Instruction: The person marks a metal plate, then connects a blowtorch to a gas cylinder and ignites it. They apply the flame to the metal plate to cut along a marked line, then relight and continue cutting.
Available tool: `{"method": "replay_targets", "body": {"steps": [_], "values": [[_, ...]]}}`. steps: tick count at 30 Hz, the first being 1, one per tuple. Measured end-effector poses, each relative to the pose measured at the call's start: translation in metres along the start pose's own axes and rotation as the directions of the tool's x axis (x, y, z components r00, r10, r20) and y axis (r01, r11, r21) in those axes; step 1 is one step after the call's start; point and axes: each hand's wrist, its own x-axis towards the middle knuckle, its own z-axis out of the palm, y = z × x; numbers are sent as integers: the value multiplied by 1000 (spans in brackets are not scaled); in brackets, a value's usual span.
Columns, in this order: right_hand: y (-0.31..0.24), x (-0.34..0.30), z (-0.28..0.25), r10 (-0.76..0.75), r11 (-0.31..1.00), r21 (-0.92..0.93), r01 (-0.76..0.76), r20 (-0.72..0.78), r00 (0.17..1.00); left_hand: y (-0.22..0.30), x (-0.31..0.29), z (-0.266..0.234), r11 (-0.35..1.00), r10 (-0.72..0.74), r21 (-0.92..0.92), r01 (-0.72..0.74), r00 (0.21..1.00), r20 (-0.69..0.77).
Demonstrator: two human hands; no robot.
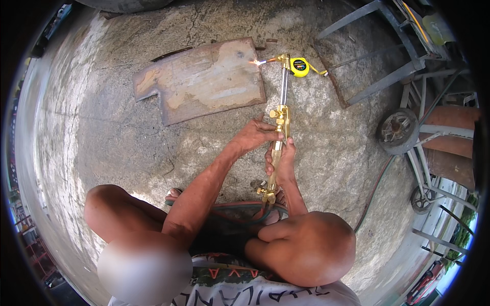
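Observation:
A brass and silver cutting torch (284,92) is lit, its small bright flame at the right edge of a rusty steel plate (206,76) lying on the ground. My right hand (284,162) is wrapped around the torch handle, low on its body. Higher up, my left hand (254,135) has its fingertips on the torch body just below the brass valve knobs, with one finger pointing up. A yellow tape measure (299,67) lies right beside the torch head, with a short length of blade drawn out. Red and green hoses (237,205) run from the torch's lower end.
Rough, cracked concrete (117,122) surrounds the plate. A metal frame (377,84) stands at the far right, near a wheeled cart (395,131) with rusty cylindrical shapes. The hose passes along the right side. My knees (306,250) flank the torch's lower end.

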Motion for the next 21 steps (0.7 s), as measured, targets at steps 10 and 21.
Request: {"method": "replay_targets", "body": {"steps": [10,21], "values": [[3,5,3,19,999,-42,-20,-18,1000,-1,2,-6,998,-44,37,45,999,-8],[5,10,3,29,999,-31,-29,4,1000,-19,11,-7,998,-44,50,47,998,-55]]}}
